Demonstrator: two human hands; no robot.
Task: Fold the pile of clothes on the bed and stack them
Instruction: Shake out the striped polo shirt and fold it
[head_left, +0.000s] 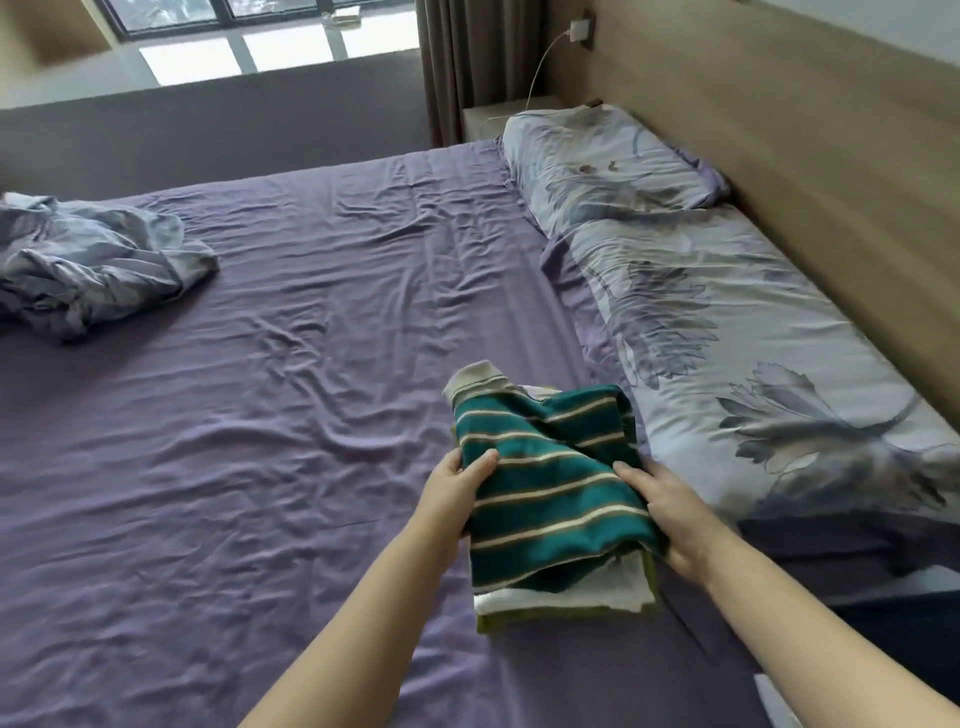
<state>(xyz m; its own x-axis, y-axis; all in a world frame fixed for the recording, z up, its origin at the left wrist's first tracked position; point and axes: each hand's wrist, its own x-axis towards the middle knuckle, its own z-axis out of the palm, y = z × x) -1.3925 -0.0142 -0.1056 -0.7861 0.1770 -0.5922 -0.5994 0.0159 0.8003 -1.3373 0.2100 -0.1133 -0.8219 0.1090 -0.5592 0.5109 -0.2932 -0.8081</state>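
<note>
I've got the green striped shirt folded and sitting on top of the stack, which lies on the bed just beside the long floral pillow; I judge it's parked there so the middle of the sheet is free for folding; under the shirt a white piece and an olive-green piece show at the near edge, so the stack looks at least three deep; the shirt's grey collar points away from me and it sits a bit skewed on the pieces below, likely why both hands are on it, squaring it up.

Left hand is at the shirt's left edge, thumb on top of the cloth and fingers tucked under the fold, a pinch on the edge; right hand lies along the right edge, fingers fairly straight, tips pressing the top, thumb hidden so I can't tell if it wraps under; both forearms reach forward and converge on the stack, wrists low near the sheet.

A crumpled floral cloth sits well apart at far left; can't tell if it's clothing or bedding; if clothing, it's unfolded work left.
</note>
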